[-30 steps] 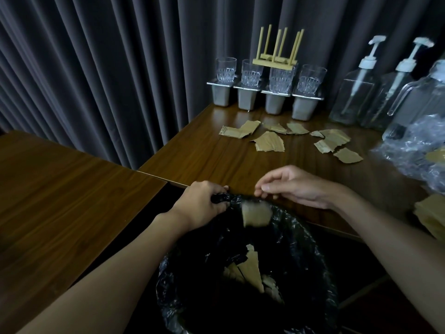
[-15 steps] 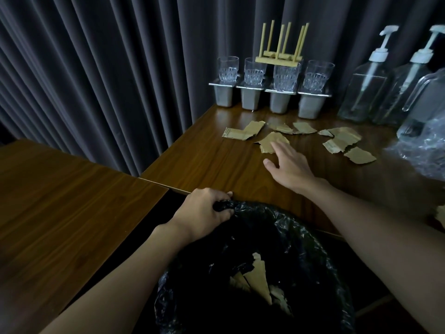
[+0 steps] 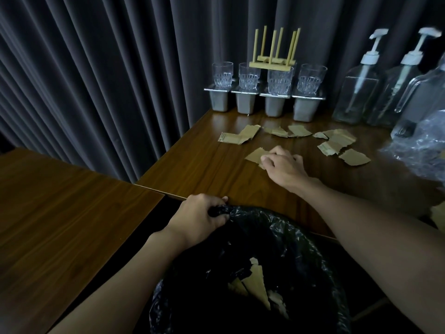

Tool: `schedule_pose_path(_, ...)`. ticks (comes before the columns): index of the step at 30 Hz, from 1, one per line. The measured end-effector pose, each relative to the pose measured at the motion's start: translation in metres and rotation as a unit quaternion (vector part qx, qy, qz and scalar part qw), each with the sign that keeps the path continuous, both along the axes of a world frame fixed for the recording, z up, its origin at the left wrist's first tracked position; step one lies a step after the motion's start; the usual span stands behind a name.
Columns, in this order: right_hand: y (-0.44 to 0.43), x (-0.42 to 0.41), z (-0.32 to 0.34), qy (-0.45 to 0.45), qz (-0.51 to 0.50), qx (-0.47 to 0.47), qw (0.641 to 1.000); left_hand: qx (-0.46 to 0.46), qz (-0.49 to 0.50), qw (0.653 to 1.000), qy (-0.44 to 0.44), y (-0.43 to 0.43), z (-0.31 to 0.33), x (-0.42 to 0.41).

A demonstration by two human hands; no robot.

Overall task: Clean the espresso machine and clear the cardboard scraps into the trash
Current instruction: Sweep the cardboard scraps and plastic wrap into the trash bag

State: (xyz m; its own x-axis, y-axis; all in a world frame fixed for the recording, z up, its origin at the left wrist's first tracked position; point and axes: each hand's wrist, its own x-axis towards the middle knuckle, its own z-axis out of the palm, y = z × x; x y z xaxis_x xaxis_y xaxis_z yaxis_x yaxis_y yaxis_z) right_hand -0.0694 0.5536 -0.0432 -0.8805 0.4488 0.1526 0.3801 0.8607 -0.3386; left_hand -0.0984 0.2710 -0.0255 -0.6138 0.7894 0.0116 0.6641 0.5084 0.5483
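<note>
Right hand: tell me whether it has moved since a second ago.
Yes. The right hand left the trash bag rim and went out over the table toward the glasses; it now grips a cardboard scrap.

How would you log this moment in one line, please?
phase: pickup | left hand: grips trash bag | right hand: pinches cardboard scrap on table

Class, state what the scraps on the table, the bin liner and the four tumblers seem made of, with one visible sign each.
Scraps: probably cardboard, matt tan, ragged torn edges. Bin liner: thin black plastic film, glossy, crinkled highlights. Tumblers: clear glass or hard plastic, patterned walls; cannot tell which.
</note>
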Motion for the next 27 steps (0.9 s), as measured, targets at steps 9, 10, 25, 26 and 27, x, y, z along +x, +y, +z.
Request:
schedule_pose_path(9,-0.019,0.045,0.002,0.029,0.030,-0.028,0.999,0.002,-0.004,1.000,-0.010,0.001,0.003,0.000)
schedule_pose_path(10,-0.020,0.048,0.005,0.024,0.025,-0.044,0.998,0.000,-0.004,1.000,-0.008,0.001,0.003,0.001)
schedule_pose_path(25,-0.043,0.087,0.065,-0.046,0.125,-0.553,0.823,-0.006,-0.014,1.000,0.000,0.000,0.007,0.002)
schedule_pose_path(26,-0.044,0.085,0.064,-0.065,0.143,-0.540,0.827,-0.009,-0.015,1.000,0.001,0.000,0.007,0.002)
schedule_pose_path(27,-0.044,0.081,0.060,-0.063,0.151,-0.515,0.841,-0.007,-0.014,1.000,0.003,0.000,0.006,0.002)
